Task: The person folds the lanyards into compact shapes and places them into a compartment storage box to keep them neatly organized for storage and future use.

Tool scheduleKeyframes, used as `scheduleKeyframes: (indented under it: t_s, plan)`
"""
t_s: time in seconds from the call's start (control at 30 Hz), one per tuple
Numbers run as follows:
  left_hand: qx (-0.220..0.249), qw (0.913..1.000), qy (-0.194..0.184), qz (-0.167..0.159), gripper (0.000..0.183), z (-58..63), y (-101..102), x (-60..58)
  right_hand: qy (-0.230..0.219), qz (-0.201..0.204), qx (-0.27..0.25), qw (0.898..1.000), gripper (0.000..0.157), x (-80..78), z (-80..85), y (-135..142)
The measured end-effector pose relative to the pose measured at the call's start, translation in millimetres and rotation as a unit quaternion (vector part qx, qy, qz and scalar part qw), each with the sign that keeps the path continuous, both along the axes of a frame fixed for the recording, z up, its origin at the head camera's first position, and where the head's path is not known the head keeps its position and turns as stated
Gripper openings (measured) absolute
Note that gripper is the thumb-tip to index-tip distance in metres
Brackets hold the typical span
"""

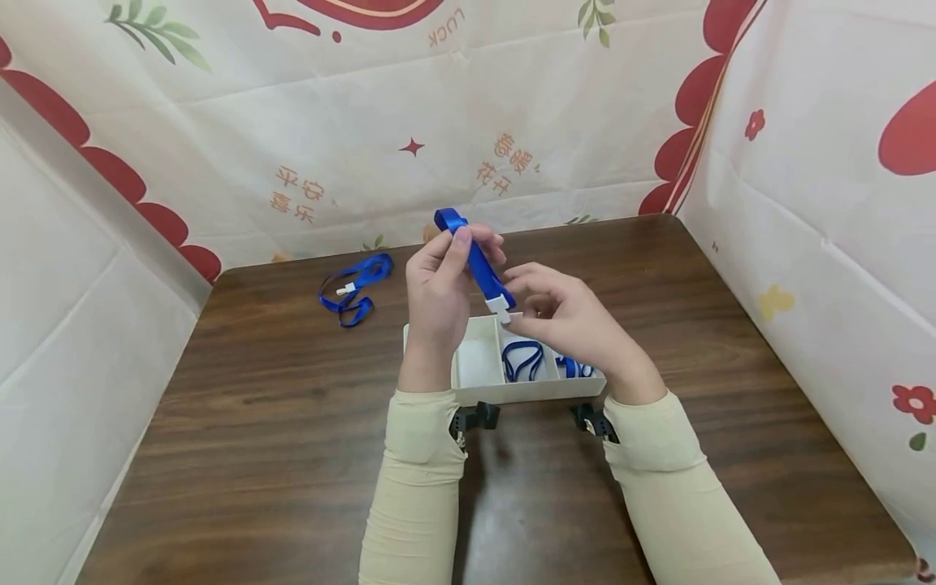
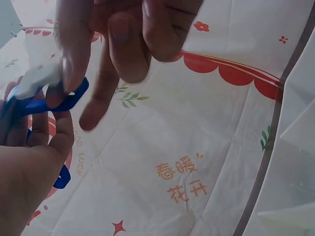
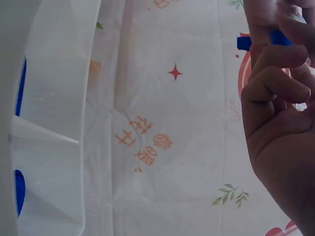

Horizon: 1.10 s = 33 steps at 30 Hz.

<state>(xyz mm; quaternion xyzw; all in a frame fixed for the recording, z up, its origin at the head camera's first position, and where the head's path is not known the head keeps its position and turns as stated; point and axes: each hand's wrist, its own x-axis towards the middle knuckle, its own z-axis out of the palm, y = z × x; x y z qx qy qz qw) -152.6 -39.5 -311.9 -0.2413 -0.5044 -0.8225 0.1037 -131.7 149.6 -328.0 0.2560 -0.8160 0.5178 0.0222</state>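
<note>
A folded blue lanyard [image 1: 480, 266] with a white plastic clip [image 1: 499, 305] is held up above the divided white box [image 1: 526, 392]. My left hand [image 1: 439, 296] grips its strap between thumb and fingers. At the lower end, my right hand [image 1: 574, 315] pinches the lanyard by the clip with thumb and index finger, its other fingers loosely bent. In the left wrist view, the white clip [image 2: 39, 81] looks blurred and the right thumb touches the blue strap [image 2: 39, 105] beside it. The right wrist view hides most of the lanyard behind fingers.
Inside the box lie a thin dark-blue looped cord [image 1: 522, 360] and a blue strap bundle [image 1: 574, 368], in separate compartments. Another blue lanyard [image 1: 374, 268] with a pale clip lies on the brown table [image 1: 278, 455], left of the box. Printed cloth [image 1: 380, 122] hangs behind the table.
</note>
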Motion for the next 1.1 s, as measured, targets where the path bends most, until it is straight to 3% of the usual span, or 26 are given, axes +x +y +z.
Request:
scheduleKeyframes:
  t_s: [0.1, 0.2, 0.4, 0.53, 0.63, 0.77, 0.9, 1.0, 1.1]
  plan:
    - [0.025, 0.9995, -0.001, -0.017, 0.038, 1.9, -0.9, -1.0, 0.034, -0.021, -0.003, 0.999, 0.018, -2.2, -2.5, -3.2]
    - [0.059, 0.9977, 0.001, -0.032, 0.041, 2.2, -2.2, -1.6, 0.101, -0.063, -0.039, 0.992, 0.017, -3.9, -3.2, -5.7]
    - [0.084, 0.9956, -0.007, -0.041, 0.042, 1.2, -3.2, -1.3, 0.232, -0.132, -0.128, 0.955, 0.025, -4.7, -5.2, -9.4]
    - [0.091, 0.9946, -0.017, -0.046, 0.041, -0.3, -1.4, 0.2, 0.248, -0.167, -0.186, 0.936, 0.030, -0.8, -5.4, -14.5]
    - [0.103, 0.9931, -0.016, -0.054, 0.041, -0.7, 0.0, 0.7, 0.238, -0.167, -0.223, 0.930, 0.026, 2.3, -2.3, -16.3]
    - [0.124, 0.9898, -0.012, -0.068, 0.039, -1.6, 0.0, 0.7, 0.218, -0.113, -0.241, 0.939, 0.015, 4.6, 0.6, -11.8]
    - [0.143, 0.9855, -0.017, -0.089, 0.038, -2.7, -1.4, 1.5, 0.163, -0.001, -0.228, 0.960, 0.009, 6.2, 0.5, -2.1]
    - [0.154, 0.9827, -0.022, -0.100, 0.037, -2.5, -2.9, 1.9, 0.109, 0.078, -0.178, 0.975, 0.007, 6.6, 2.1, 4.3]
    - [0.159, 0.9815, -0.023, -0.104, 0.036, -1.7, -4.3, 2.5, 0.082, 0.104, -0.103, 0.986, 0.008, 6.1, 3.2, 6.6]
